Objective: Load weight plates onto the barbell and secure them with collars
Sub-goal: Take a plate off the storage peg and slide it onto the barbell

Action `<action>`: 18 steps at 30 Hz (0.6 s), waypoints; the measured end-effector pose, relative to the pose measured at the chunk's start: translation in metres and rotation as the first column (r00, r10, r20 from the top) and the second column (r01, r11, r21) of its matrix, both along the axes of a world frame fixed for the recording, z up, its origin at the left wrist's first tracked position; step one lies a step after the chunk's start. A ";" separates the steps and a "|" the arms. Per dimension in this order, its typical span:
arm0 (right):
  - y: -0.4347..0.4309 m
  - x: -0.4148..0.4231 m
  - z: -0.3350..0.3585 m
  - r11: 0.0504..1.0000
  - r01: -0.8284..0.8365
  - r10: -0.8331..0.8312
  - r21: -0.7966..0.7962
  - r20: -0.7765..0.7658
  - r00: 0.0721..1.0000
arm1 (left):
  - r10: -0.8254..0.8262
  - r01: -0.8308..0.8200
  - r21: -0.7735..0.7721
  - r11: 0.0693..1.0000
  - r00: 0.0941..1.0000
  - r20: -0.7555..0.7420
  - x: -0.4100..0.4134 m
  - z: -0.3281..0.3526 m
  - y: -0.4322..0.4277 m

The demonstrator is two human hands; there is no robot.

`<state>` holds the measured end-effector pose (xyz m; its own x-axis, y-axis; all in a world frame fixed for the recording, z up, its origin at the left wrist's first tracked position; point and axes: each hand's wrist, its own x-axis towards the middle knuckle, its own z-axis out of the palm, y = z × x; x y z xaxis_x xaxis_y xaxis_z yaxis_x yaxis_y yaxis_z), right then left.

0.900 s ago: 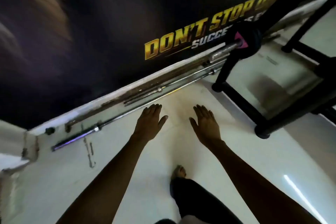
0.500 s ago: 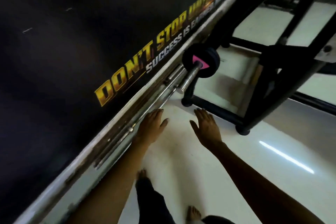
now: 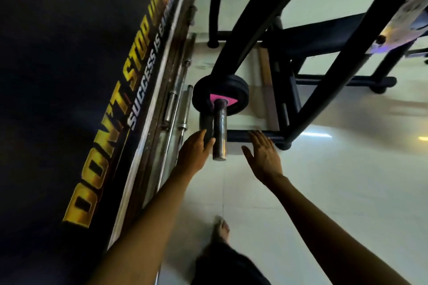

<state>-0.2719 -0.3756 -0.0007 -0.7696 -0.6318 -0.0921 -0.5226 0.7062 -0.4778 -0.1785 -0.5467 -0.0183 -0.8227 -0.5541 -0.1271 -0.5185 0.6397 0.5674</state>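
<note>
Both hands are hovering at the near end of the barbell, holding nothing. Left hand (image 3: 196, 155) is sitting flat-fingered right beside the barbell sleeve (image 3: 220, 134), thumb out; can't tell if it's actually touching. Right hand (image 3: 264, 157) is spreading wide open on the other side, clear of the steel.

Status as I'm reading it:
- One black weight plate (image 3: 240, 95) with a pink label is already sitting on this sleeve, pushed inboard by the black rack upright (image 3: 254, 30).
- No collar is showing outboard of it; bare steel is running out to the tip, so locking is not yet done.
- Far end of the bar is out of sight, so I'm not judging it.
- No loose plates or collars are showing nearby; only spare bars (image 3: 172, 109) are lying along the wall.
</note>
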 end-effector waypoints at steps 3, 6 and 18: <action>-0.039 -0.036 -0.019 1.000 0.015 -0.015 -0.021 0.017 1.000 | 0.025 -0.028 0.134 0.991 0.999 0.028 -0.043 -0.031 -0.031; -0.084 -0.077 -0.039 0.995 0.022 -0.023 -0.098 -0.006 1.000 | 0.215 -0.202 0.332 0.921 0.977 -0.003 -0.089 -0.069 -0.059; -0.153 -0.150 -0.102 0.897 0.151 -0.207 -0.414 -0.092 0.974 | 0.630 -0.229 0.789 0.570 0.738 -0.241 -0.159 -0.184 -0.122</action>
